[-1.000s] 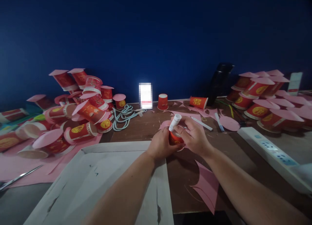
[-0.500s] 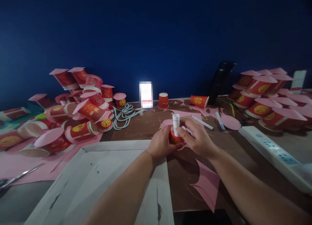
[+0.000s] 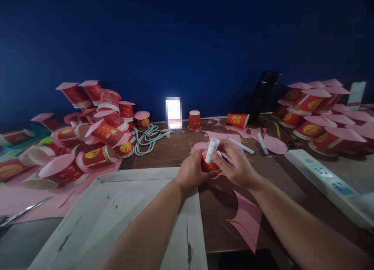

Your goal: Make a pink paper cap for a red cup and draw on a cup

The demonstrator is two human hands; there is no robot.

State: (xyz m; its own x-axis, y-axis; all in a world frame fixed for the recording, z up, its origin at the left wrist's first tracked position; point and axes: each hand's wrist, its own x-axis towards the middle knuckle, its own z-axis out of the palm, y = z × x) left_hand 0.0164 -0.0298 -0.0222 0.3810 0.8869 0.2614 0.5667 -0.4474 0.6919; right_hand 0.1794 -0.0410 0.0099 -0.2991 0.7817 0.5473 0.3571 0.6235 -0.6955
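Note:
My left hand point(image 3: 191, 172) is wrapped round a small red paper cup point(image 3: 208, 165) on the brown table, just past the corner of a white board. My right hand point(image 3: 235, 164) pinches a white glue stick point(image 3: 212, 149), its lower end on the cup's rim and the stick leaning a little to the right. A pink paper disc point(image 3: 199, 147) lies on the table right behind the cup. The cup is mostly hidden by my fingers.
A heap of red cups with pink paper lids point(image 3: 96, 133) lies at the left, another heap point(image 3: 318, 114) at the right. A white power strip point(image 3: 324, 176), pink paper scraps point(image 3: 247, 219), a coiled cable point(image 3: 149, 137), scissors point(image 3: 20, 213) and the white board point(image 3: 125, 219) surround my hands.
The glue stick went from leaning right to upright and now leans slightly right again, moving along the cup's rim. My left hand has kept the cup in place.

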